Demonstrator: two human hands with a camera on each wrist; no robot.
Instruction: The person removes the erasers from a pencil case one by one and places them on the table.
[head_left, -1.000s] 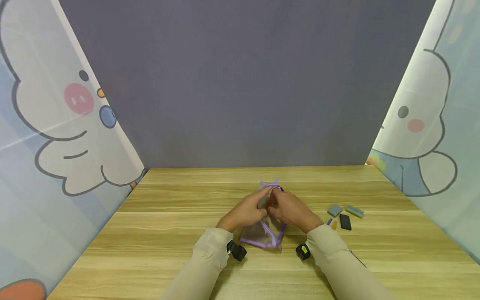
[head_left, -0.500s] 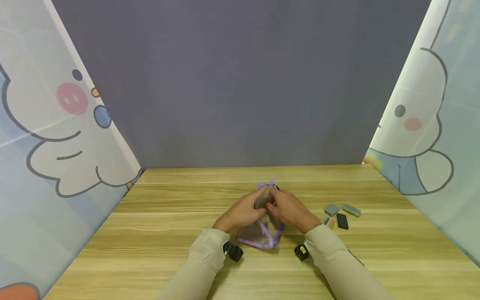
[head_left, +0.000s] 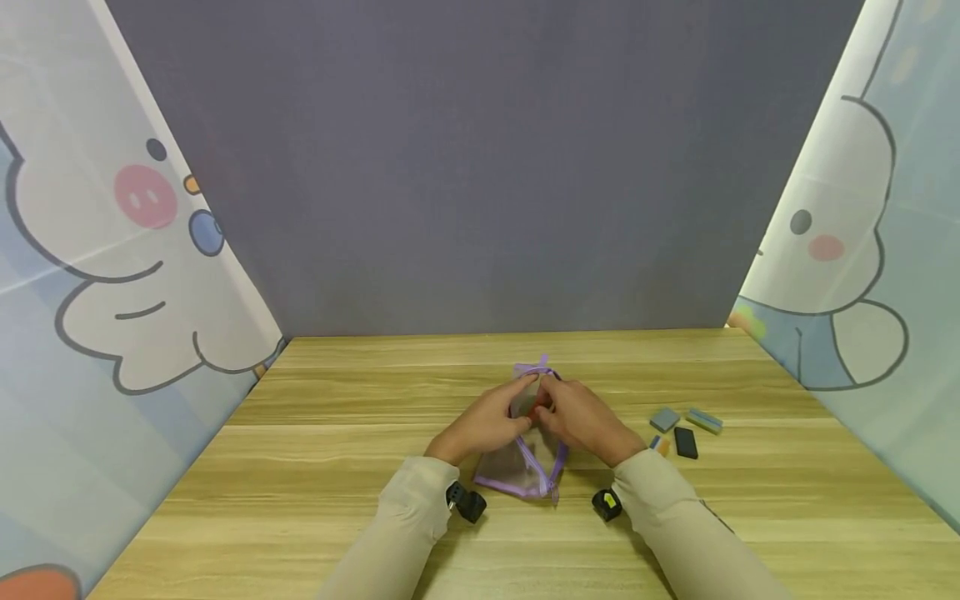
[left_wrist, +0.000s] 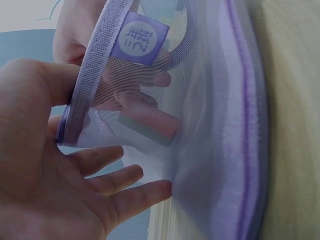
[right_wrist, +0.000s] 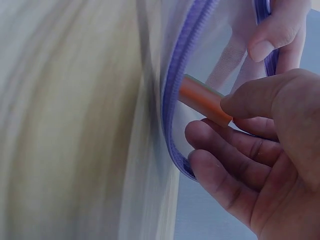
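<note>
A see-through mesh zip pouch with purple trim lies in front of me, its zip undone and its mouth spread. My left hand pinches the rim between thumb and forefinger; its other fingers extend along the mesh in the left wrist view. Inside the mouth, my right hand pinches a small orange block with a green edge between thumb and fingers. Through the mesh in the left wrist view, the block looks reddish and grey. A purple label is sewn near the rim.
Right of the pouch lie a grey-blue block, a striped block, a black block and an orange, white and blue piece beside the right sleeve. A thin dark thing shows past that sleeve. A grey panel stands behind.
The head view has shifted slightly. Both hands stay at the pouch's mouth, with only small movement of the right hand's fingers around the orange block.
</note>
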